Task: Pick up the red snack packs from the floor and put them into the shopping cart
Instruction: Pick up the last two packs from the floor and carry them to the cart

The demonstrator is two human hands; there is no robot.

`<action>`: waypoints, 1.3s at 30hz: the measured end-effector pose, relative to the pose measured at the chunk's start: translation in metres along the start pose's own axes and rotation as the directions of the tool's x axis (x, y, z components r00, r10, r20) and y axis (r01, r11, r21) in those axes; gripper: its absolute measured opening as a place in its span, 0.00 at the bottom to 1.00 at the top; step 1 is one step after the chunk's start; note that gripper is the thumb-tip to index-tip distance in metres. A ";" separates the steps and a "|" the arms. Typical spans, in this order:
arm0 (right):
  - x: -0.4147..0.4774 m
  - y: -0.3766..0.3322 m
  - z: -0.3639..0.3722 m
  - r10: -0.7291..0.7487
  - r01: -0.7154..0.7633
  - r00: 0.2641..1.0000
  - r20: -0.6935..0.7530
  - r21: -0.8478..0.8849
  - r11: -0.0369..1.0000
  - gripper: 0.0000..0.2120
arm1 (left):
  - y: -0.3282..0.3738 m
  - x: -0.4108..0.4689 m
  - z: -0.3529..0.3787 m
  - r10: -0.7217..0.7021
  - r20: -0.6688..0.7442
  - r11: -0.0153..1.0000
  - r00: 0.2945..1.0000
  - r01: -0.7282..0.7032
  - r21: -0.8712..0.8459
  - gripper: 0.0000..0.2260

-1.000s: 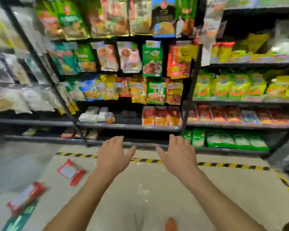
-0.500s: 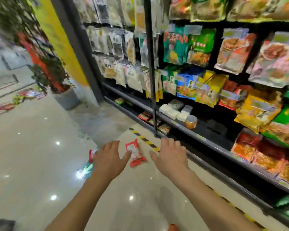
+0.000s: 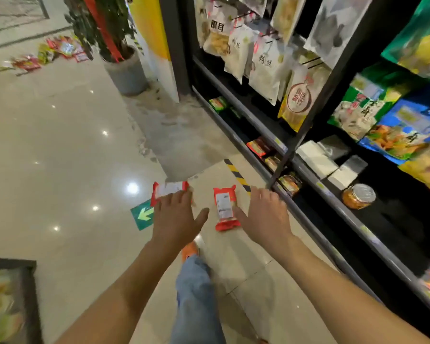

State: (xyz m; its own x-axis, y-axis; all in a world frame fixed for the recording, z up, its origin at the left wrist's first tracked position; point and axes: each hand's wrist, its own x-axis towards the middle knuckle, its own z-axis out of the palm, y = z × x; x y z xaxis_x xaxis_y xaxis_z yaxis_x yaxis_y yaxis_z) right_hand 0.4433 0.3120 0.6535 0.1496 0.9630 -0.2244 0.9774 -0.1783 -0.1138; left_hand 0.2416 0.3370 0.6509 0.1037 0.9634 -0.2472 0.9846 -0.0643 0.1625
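Both hands are spread and hold nothing. The left hand (image 3: 178,217) covers the edge of one red snack pack (image 3: 169,189), and the right hand (image 3: 265,214) is beside another red pack (image 3: 225,207) on the floor (image 3: 60,157). A grey pot (image 3: 127,73) holds a plant.

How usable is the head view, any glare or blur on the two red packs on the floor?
Head view: the right red pack and the left red pack are sharp, evenly lit; glare spots sit on the glossy floor left of them; the lower-left corner is smeared; shelf rails bow from the wide lens.
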 end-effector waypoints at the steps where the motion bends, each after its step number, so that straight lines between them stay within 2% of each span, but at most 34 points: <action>1: 0.024 -0.005 0.011 0.014 -0.014 1.000 0.012 0.012 1.000 0.35 | -0.007 0.026 0.007 0.002 0.014 1.000 1.000 -0.002 -0.010 0.34; 5: 0.123 -0.025 0.066 0.114 -0.117 0.992 0.060 0.062 0.991 0.35 | -0.035 0.146 0.043 0.056 0.136 0.998 0.989 -0.059 0.018 0.32; 8: 0.181 -0.029 0.117 0.130 -0.133 0.990 0.048 0.075 0.988 0.33 | -0.047 0.218 0.081 0.107 0.183 0.993 0.977 -0.113 0.021 0.31; 11: 0.232 -0.023 0.173 0.167 -0.179 0.974 0.156 0.071 0.981 0.33 | -0.054 0.277 0.134 0.106 0.238 0.993 0.966 -0.114 0.022 0.31; 15: 0.293 -0.005 0.263 0.169 -0.190 0.969 0.181 0.105 0.976 0.34 | -0.061 0.335 0.224 0.075 0.279 0.997 0.957 -0.078 0.001 0.30; 17: 0.321 0.005 0.316 0.167 -0.199 0.952 0.258 0.104 0.975 0.36 | -0.066 0.355 0.275 0.042 0.301 0.999 0.953 -0.037 -0.022 0.30; 21: 0.370 0.025 0.434 0.194 -0.237 0.935 0.297 0.116 0.965 0.36 | -0.081 0.387 0.384 -0.004 0.333 1.000 0.943 0.008 -0.012 0.31; 29: 0.450 0.062 0.640 0.371 -0.468 0.855 0.362 0.229 0.854 0.42 | -0.114 0.428 0.560 -0.033 0.369 0.999 0.929 0.031 0.011 0.32; 32: 0.466 0.077 0.691 0.429 -0.551 0.816 0.387 0.297 0.780 0.44 | -0.125 0.441 0.606 -0.042 0.372 0.999 0.927 0.043 0.005 0.31; 36: 0.478 0.092 0.727 0.443 -0.596 0.799 0.407 0.430 0.679 0.52 | -0.137 0.456 0.641 -0.073 0.382 0.997 0.921 0.080 -0.001 0.30; 39: 0.482 0.091 0.732 0.449 -0.608 0.791 0.415 0.461 0.646 0.47 | -0.147 0.465 0.646 -0.098 0.377 0.994 0.921 0.107 -0.001 0.30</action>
State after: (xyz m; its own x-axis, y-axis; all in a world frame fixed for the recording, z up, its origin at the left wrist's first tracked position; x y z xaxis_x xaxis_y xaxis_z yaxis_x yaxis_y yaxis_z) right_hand 0.4950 0.6119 -0.1733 0.4947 0.5981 -0.6306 0.4716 -0.7942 -0.3833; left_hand 0.2356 0.6260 -0.1055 0.0517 0.7952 -0.6042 0.9899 0.0392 0.1364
